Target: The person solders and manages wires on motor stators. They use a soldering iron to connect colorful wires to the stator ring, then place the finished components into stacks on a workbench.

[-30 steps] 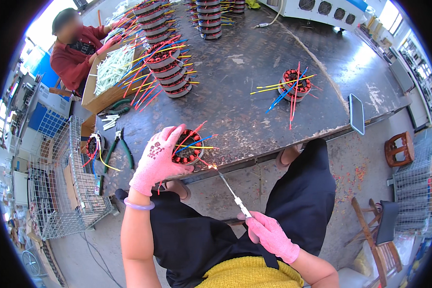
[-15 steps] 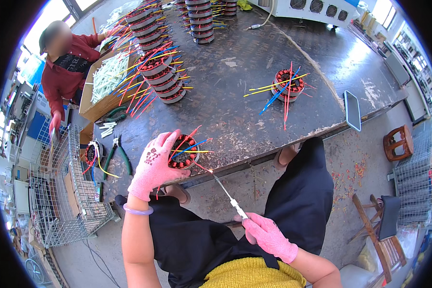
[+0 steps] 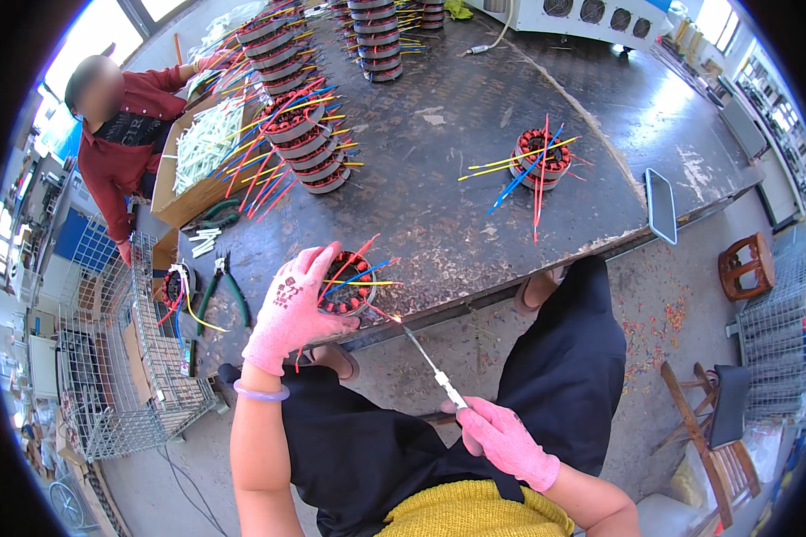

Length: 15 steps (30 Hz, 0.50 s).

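Observation:
My left hand, in a pink glove, is wrapped round the side of a motor stator at the table's near edge. Red windings ring the stator, and red, blue and yellow lead wires stick out of it. In my right hand, also gloved in pink, is a slim tool with a white handle and a long thin metal rod. Its tip meets the end of a red lead pointing toward me, where a small orange glow shows. Part of the stator is hidden behind my left fingers.
Stator stacks bristle with wires at the back left, beside a box of white sleeves. Another stator sits right of centre. Pliers, a wire basket, a phone and a wooden stool surround me. A co-worker stands left.
The orange glow at the tool's tip is brighter and larger. My hands keep nearly the same positions. At the left, the co-worker's lower hand has shifted down and right to the basket's edge.

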Each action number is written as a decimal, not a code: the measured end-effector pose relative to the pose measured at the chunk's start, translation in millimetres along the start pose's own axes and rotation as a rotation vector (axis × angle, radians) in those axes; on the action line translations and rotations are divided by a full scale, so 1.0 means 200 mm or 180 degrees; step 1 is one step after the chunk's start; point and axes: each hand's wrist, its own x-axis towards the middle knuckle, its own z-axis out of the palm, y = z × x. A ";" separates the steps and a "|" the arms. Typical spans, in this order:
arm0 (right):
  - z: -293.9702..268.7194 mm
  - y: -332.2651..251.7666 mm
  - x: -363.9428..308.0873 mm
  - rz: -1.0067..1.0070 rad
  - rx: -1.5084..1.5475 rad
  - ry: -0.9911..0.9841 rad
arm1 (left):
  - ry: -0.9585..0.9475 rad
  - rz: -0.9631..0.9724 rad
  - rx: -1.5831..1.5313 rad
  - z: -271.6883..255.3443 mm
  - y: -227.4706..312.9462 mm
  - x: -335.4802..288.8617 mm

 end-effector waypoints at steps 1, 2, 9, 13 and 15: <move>0.00 0.00 0.00 0.0008 0.0002 0.0001 | 0.0001 0.0004 0.0008 0.00 0.00 0.00; 0.00 0.00 0.00 0.0016 0.0004 0.0002 | 0.0002 0.0008 0.0016 0.00 0.00 0.00; 0.00 0.01 0.00 0.0083 0.0058 0.0019 | 0.0036 0.0028 0.0019 0.00 0.00 0.00; -0.01 -0.01 0.00 0.0053 -0.0183 0.0022 | 0.0023 0.0055 -0.0044 0.00 0.00 0.00; -0.01 -0.01 -0.01 0.0031 -0.0185 0.0037 | 0.0049 0.0024 -0.0014 0.00 0.01 0.00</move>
